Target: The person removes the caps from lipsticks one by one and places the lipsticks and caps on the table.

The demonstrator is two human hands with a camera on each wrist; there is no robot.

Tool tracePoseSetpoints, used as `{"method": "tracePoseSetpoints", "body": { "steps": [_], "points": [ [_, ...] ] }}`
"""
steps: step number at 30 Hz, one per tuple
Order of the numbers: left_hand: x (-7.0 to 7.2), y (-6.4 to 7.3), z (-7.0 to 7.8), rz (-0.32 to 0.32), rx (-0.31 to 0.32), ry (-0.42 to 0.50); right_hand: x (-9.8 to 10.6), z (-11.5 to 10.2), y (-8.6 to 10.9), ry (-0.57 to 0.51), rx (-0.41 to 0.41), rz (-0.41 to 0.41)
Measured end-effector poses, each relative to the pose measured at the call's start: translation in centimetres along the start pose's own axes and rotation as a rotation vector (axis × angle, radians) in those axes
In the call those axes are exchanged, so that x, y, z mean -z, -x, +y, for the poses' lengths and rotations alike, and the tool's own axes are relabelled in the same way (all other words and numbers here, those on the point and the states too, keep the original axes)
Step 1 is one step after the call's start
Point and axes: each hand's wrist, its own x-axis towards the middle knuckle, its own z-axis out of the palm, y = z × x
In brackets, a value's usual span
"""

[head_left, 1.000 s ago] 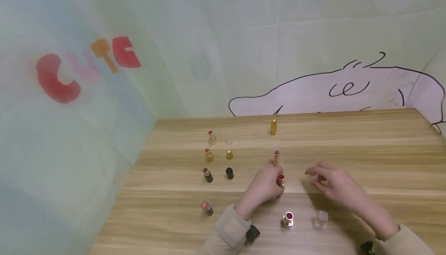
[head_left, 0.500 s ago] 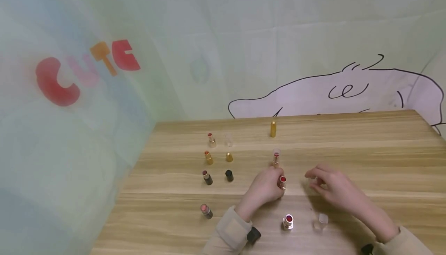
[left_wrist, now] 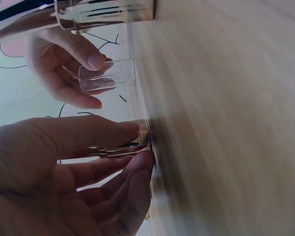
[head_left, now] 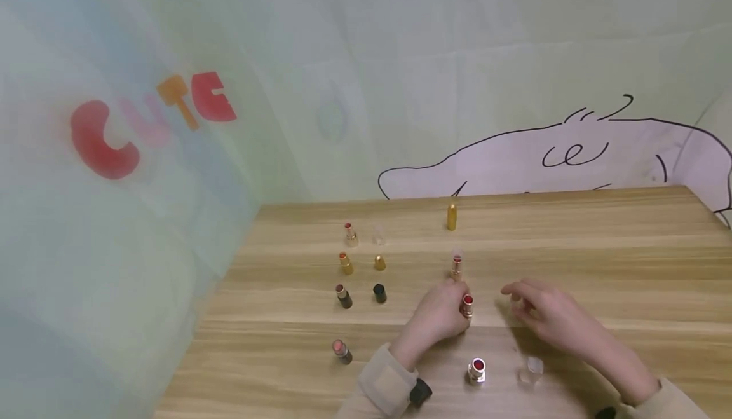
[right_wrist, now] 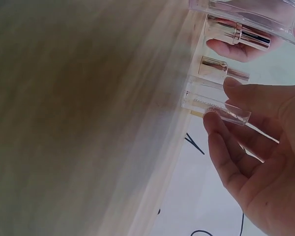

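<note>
My left hand [head_left: 437, 314] pinches an uncapped red lipstick [head_left: 467, 304] by its gold base, upright at the tabletop. In the left wrist view the thumb and fingertips lie around that base. My right hand [head_left: 551, 314] holds a clear lipstick cap [right_wrist: 221, 109] between thumb and fingertips, close to the table surface. The same clear cap [left_wrist: 108, 75] shows in the left wrist view. Just beyond the left hand stands another lipstick [head_left: 457, 267] with a clear top. Nearer the front stand an uncapped red lipstick [head_left: 477, 371] and another clear cap [head_left: 533, 370].
On the left stand several uncapped lipsticks, among them a pink one [head_left: 342, 351] and a dark-based one [head_left: 344, 296]. Beside them are a black cap [head_left: 380, 293], a gold cap [head_left: 380, 262] and a clear cap [head_left: 379, 236]. A closed gold tube [head_left: 452, 217] stands at the back.
The whole head view has shifted slightly, so the scene sits lower. Both hands keep nearly the same place over the table; the left still pinches the lipstick.
</note>
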Motion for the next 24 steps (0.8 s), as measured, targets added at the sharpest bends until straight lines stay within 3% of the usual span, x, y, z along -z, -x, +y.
{"method": "tracePoseSetpoints", "body": {
  "steps": [9, 16, 24],
  "points": [
    [0.2, 0.3, 0.1, -0.017, 0.045, 0.024, 0.4, -0.1, 0.3, 0.050, -0.007, 0.014],
    [0.6, 0.5, -0.1, -0.006, 0.085, 0.138, 1.2, -0.3, 0.6, 0.107, -0.022, 0.012],
    [2.1, 0.8, -0.7, -0.013, 0.153, 0.214, 2.6, -0.6, -0.9, 0.140, 0.081, 0.132]
  ]
}}
